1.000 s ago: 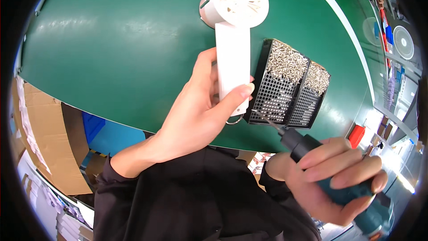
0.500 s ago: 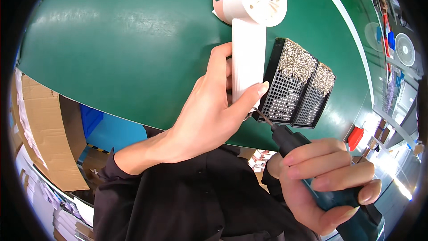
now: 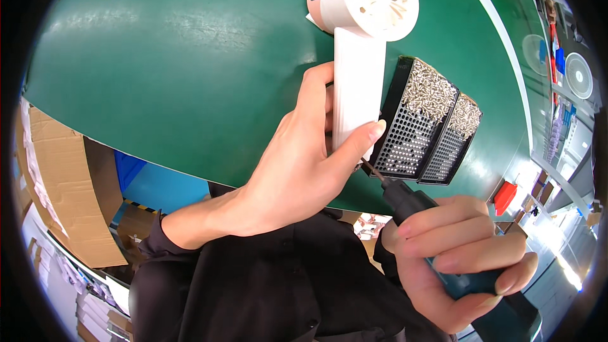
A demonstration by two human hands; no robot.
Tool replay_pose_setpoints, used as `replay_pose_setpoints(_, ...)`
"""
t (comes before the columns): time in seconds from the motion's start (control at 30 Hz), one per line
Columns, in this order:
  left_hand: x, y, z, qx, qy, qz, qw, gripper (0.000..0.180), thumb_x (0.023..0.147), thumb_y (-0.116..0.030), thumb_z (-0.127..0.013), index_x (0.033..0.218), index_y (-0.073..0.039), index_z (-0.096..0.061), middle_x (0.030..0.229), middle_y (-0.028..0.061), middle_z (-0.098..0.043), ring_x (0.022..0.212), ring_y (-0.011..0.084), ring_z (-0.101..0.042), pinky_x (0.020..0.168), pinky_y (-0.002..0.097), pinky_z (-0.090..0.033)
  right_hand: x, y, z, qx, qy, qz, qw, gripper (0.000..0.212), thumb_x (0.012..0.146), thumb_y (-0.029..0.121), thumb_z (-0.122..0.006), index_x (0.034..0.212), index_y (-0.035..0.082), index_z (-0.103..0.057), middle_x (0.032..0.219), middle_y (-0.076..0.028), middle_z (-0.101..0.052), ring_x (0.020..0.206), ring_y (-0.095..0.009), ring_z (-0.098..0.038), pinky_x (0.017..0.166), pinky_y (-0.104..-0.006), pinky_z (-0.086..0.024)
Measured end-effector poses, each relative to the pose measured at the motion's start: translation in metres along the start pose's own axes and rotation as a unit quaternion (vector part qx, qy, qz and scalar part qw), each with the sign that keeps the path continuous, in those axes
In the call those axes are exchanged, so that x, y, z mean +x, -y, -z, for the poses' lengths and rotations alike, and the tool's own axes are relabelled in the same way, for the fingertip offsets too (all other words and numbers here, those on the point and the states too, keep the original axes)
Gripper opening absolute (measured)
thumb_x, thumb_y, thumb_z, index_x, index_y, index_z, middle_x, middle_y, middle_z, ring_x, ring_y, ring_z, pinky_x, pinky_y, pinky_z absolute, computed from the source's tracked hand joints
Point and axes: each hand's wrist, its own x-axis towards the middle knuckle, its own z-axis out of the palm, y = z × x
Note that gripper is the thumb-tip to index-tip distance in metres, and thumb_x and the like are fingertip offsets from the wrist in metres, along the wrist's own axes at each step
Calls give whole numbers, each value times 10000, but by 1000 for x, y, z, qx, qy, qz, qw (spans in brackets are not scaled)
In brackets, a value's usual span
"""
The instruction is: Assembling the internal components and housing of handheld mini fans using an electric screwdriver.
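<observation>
A white and pink handheld fan (image 3: 358,82) lies over the green table with its round vented head away from me. My left hand (image 3: 297,152) is wrapped round the lower part of its handle, thumb along the right side. In my right hand (image 3: 465,256) is a dark electric screwdriver (image 3: 411,201), slanting up to the left. Its thin bit reaches the handle's bottom end beside my left thumb; the exact contact point is too small to make out. Just right of the handle sits a black screw tray (image 3: 425,120) in two sections, with loose silvery screws heaped at the far end.
The green table (image 3: 158,76) curves round in front of me, with a white strip (image 3: 500,31) on its right. A cardboard box (image 3: 69,177) and a blue bin (image 3: 130,168) stand below its left edge. A red object (image 3: 505,197) lies beyond the right edge.
The fan's head has shifted slightly to the right with my left hand. My right hand and the screwdriver have moved a little left, the bit staying at the handle's end.
</observation>
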Motion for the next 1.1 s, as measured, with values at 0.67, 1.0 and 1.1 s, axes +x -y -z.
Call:
replay_pose_setpoints(0.67,-13,2,3,10,-40,-104,994,394,896,43,-499,1221,-3,-280,1172,194,-542,998,202,-600,805,307,-494,19,32,47,-19,2,-3,1000,299,939,258,-433,1099,10,-386,718,-100,-455,447,-226,-503,382,-368,-469)
replay_pose_setpoints(1.0,-53,-7,45,525,-95,-274,800,638,641,83,-693,1210,-18,-423,1042,177,-558,826,343,-561,658,381,-476,14,2,62,-124,-71,-72,987,224,919,226,-375,1062,77,-461,652,-95,-414,353,-198,-397,328,-336,-363)
replay_pose_setpoints(1.1,-57,-7,48,571,-86,-266,772,660,611,63,-719,1206,-35,-450,1040,154,-559,821,315,-558,638,371,-466,15,0,60,-151,-68,-75,983,184,922,207,-367,1031,81,-447,643,-98,-417,335,-197,-383,312,-334,-358)
